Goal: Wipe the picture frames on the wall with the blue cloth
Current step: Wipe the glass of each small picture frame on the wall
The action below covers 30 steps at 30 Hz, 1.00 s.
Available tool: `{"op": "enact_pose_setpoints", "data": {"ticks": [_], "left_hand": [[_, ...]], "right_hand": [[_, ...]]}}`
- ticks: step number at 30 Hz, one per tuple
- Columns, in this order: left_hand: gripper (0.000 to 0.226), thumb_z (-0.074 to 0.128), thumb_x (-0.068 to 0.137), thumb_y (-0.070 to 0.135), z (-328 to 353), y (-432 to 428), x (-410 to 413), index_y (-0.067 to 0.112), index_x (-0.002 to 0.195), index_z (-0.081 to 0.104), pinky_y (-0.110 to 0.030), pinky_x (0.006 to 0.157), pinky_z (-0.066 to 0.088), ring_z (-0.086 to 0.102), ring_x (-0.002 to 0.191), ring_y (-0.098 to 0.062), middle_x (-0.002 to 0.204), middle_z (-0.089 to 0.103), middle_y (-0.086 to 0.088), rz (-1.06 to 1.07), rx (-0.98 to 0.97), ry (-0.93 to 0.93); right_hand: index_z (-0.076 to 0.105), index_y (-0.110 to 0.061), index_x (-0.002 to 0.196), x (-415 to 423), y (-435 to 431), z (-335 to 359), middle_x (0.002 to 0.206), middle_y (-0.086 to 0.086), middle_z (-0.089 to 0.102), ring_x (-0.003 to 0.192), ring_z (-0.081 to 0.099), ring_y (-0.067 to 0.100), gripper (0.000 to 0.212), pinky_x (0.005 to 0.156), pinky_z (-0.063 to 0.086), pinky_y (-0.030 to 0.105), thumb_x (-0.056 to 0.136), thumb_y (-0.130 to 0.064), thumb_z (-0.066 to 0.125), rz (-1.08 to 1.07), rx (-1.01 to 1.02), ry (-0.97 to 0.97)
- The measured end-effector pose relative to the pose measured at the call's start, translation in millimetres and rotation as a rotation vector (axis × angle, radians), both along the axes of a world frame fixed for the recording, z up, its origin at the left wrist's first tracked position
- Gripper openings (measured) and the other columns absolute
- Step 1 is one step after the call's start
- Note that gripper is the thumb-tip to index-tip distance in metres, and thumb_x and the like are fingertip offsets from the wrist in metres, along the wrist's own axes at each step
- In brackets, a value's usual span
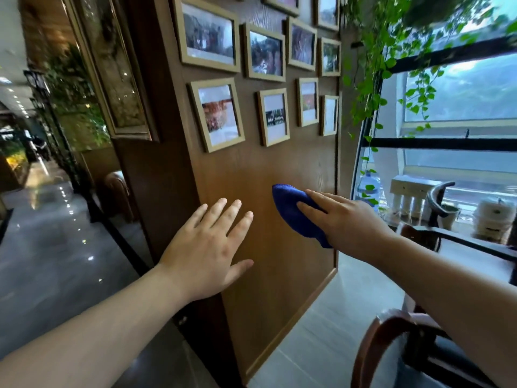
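Note:
Several light wooden picture frames hang on a brown wood-panel wall (251, 175); the lowest row includes a frame at the left (216, 114) and one in the middle (273, 117). My right hand (344, 222) holds a folded blue cloth (293, 211) against the bare panel, well below the frames. My left hand (207, 247) lies flat on the panel with fingers spread, holding nothing, to the left of the cloth.
A dark wooden chair (391, 345) stands at the lower right, with a table (475, 247) behind my right arm. Hanging green vines (372, 65) and a window (461, 107) are on the right. A glossy corridor floor (42, 247) runs off to the left.

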State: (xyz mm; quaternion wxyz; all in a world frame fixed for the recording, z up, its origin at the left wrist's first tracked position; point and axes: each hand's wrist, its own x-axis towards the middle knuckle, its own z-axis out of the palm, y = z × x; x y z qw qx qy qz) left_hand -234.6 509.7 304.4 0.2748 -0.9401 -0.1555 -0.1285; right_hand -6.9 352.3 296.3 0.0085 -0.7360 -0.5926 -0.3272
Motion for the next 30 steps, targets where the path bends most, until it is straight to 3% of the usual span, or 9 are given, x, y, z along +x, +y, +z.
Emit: {"op": "enact_pose_setpoints", "data": {"ticks": [3,8,10,18,24,30], "left_hand": [[0.082,0.021,0.088,0.070,16,47,28,0.021,0.153,0.009,-0.050,0.119,0.021,0.012,0.149,-0.030,0.162,0.016,-0.011,0.008,0.016,-0.023],[0.082,0.019,0.088,0.070,43,118,73,0.022,0.153,0.001,-0.049,0.121,0.015,0.003,0.150,-0.029,0.164,0.007,-0.010,0.026,0.048,-0.029],[0.082,0.020,0.088,0.070,56,145,89,0.021,0.153,0.007,-0.050,0.120,0.018,0.007,0.149,-0.030,0.163,0.011,-0.011,0.036,0.061,-0.035],[0.079,0.029,0.088,0.068,88,240,156,0.016,0.147,0.033,-0.054,0.110,0.037,0.034,0.141,-0.035,0.152,0.040,-0.017,0.020,0.182,-0.011],[0.079,0.036,0.086,0.067,112,300,223,0.013,0.144,0.037,-0.056,0.108,0.040,0.041,0.136,-0.038,0.146,0.047,-0.018,-0.046,0.268,-0.047],[0.082,0.018,0.087,0.070,140,343,311,0.020,0.152,0.013,-0.052,0.118,0.023,0.016,0.148,-0.032,0.161,0.021,-0.014,-0.115,0.277,-0.097]], "right_hand": [[0.058,-0.007,0.127,28,45,8,0.125,0.022,0.061,0.105,0.064,0.037,0.080,0.055,0.058,0.041,0.054,-0.008,0.091,0.029,0.059,-0.004],[0.050,-0.010,0.136,75,117,24,0.137,0.020,0.052,0.117,0.057,0.036,0.078,0.068,0.058,0.044,0.066,-0.010,0.085,0.070,0.098,0.019],[0.046,-0.010,0.139,94,146,30,0.141,0.019,0.048,0.122,0.054,0.036,0.077,0.073,0.059,0.045,0.071,-0.011,0.081,0.074,0.113,0.025],[0.060,-0.008,0.125,163,246,34,0.124,0.018,0.062,0.103,0.066,0.034,0.076,0.058,0.059,0.040,0.055,-0.008,0.090,0.118,0.231,-0.001],[0.059,-0.008,0.126,220,308,44,0.125,0.018,0.062,0.101,0.066,0.035,0.070,0.057,0.060,0.043,0.061,-0.004,0.085,0.099,0.305,-0.004],[0.057,-0.009,0.127,295,345,62,0.125,0.018,0.062,0.098,0.066,0.037,0.067,0.059,0.060,0.044,0.065,-0.003,0.083,0.068,0.384,0.014]]}}
